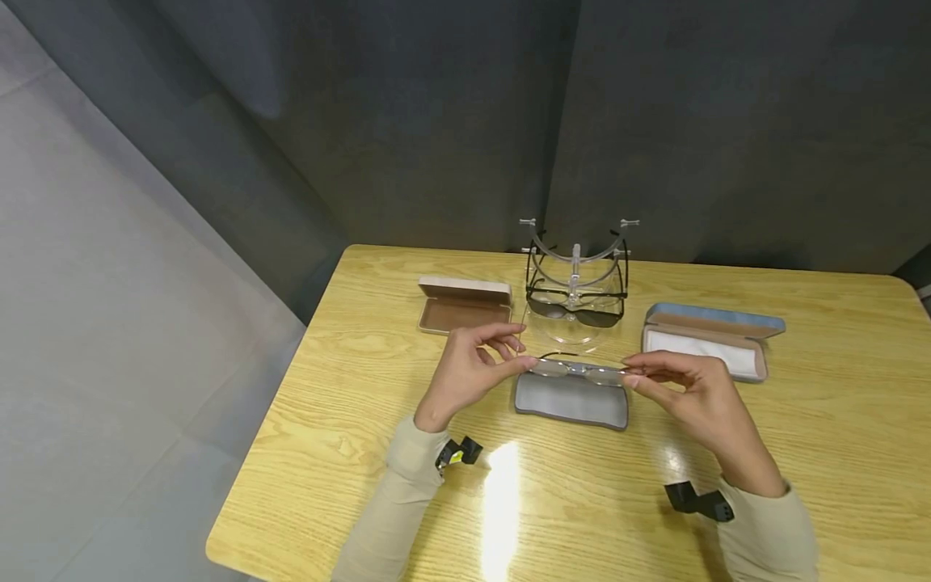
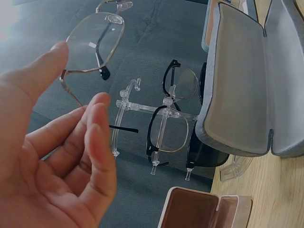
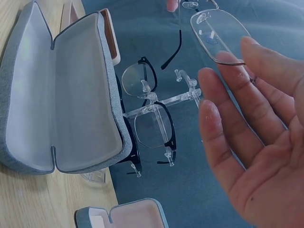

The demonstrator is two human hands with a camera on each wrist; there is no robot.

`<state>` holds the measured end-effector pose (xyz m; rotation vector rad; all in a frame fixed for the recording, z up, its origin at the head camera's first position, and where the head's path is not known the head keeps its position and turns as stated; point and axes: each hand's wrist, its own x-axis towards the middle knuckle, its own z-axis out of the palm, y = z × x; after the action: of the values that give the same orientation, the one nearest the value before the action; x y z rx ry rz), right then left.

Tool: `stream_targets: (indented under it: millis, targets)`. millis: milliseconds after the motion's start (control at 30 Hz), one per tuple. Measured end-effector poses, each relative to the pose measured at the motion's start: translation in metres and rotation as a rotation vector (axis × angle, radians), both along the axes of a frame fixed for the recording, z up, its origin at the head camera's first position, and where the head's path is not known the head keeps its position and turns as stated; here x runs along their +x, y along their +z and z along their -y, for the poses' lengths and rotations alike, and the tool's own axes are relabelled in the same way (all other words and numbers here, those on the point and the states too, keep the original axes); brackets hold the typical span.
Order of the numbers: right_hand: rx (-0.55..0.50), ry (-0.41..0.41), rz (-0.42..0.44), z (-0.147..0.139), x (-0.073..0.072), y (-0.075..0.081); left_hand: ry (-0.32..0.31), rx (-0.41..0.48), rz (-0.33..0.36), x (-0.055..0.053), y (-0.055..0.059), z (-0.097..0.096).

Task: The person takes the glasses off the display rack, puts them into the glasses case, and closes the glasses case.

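Observation:
Thin metal-rimmed eyeglasses [image 1: 605, 377] are held up between the two hands, with the temples spread away from the person. My left hand [image 1: 471, 365] grips them at the left hinge, thumb on the rim and fingers by the temple. At the opposite hinge, my right hand [image 1: 694, 390] pinches the frame between thumb and fingers. Just below the glasses, an open grey glasses case [image 1: 570, 400] lies on the table; both wrist views show its grey lining bare. The left wrist view shows one lens [image 2: 97, 42] close to the thumb.
Behind the grey case stands a clear display rack [image 1: 575, 263] carrying dark sunglasses [image 1: 600, 318] and black-framed glasses [image 1: 605, 295]. An open brown-lined case [image 1: 465, 314] sits left. To the right, an open blue case [image 1: 716, 320] contains a white cloth [image 1: 698, 349]. A dark curtain [image 1: 451, 121] hangs behind the table.

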<state>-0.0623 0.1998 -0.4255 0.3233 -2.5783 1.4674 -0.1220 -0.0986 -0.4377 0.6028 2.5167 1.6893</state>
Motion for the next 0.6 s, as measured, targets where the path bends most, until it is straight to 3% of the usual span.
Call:
stream_targets:
  millis: [300, 600]
  targets:
    - [-0.010, 0.009, 0.004, -0.0007, 0.0000, 0.0003, -0.015, 0.006, 0.035, -0.0002, 0.0007, -0.0005]
    - [-0.003, 0.005, 0.002, -0.0004, -0.0003, -0.0007, -0.052, -0.015, 0.012, 0.0003, 0.0017, -0.0021]
